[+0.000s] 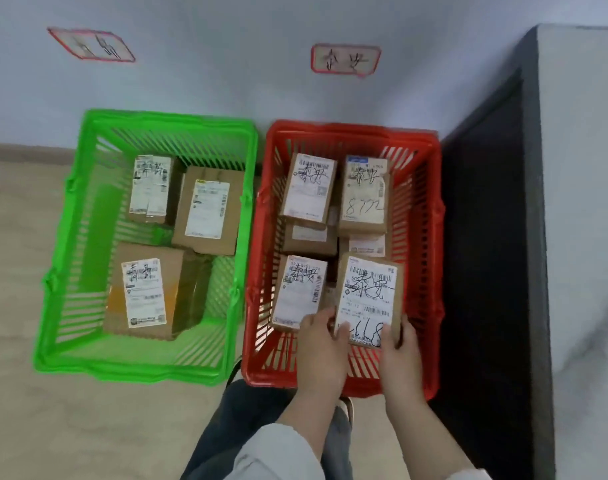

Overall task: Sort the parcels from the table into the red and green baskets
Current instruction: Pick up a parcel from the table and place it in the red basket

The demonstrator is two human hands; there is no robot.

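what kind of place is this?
Probably a small parcel-sorting point. Labelled parcels sit in a green basket and a red basket on the floor; a handwritten sign is stuck on the wall above each; the left hand and right hand grip another parcel.

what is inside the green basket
The green basket holds a narrow parcel and a wider parcel at the far end, a big parcel nearer. Anything beneath them is hidden.

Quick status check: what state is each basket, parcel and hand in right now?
green basket: holds three parcels, labels up.
red basket: holds stacked parcels, labels up.
held parcel: label up, over red basket's near right corner.
left hand: grips held parcel.
right hand: grips held parcel.
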